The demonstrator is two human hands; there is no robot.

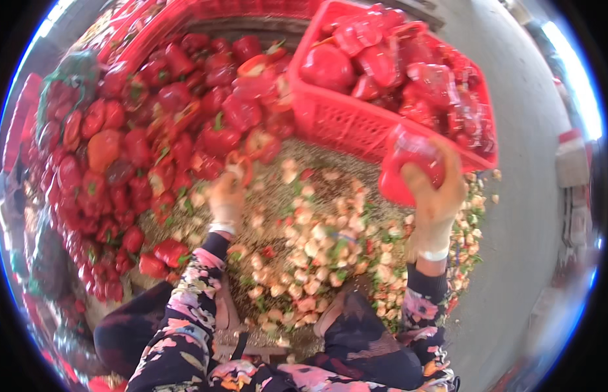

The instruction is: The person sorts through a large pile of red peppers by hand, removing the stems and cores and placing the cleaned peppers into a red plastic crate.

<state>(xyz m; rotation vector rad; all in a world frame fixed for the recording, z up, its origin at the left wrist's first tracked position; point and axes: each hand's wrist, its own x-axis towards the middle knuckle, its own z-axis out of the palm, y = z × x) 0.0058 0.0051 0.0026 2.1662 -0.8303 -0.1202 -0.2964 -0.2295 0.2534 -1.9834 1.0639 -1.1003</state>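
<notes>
My right hand [436, 189], in a pale, stained glove, grips a red bell pepper [415, 155] against the near side of a red plastic crate [343, 121]. That crate is heaped with glossy red peppers [379, 55]. On the left, my gloved left hand [226, 199] has its fingers closed at the edge of a big pile of red bell peppers [137, 147]. An orange-red cut pepper [246, 168] shows right at its fingertips; blur hides what the fingers hold.
Many pale pepper cores [310, 242] with seeds and green bits litter the ground between my feet. Green mesh sacks [69, 75] of peppers stand at the far left. Another red crate [219, 9] lies behind the pile. Grey concrete floor [513, 215] runs along the right.
</notes>
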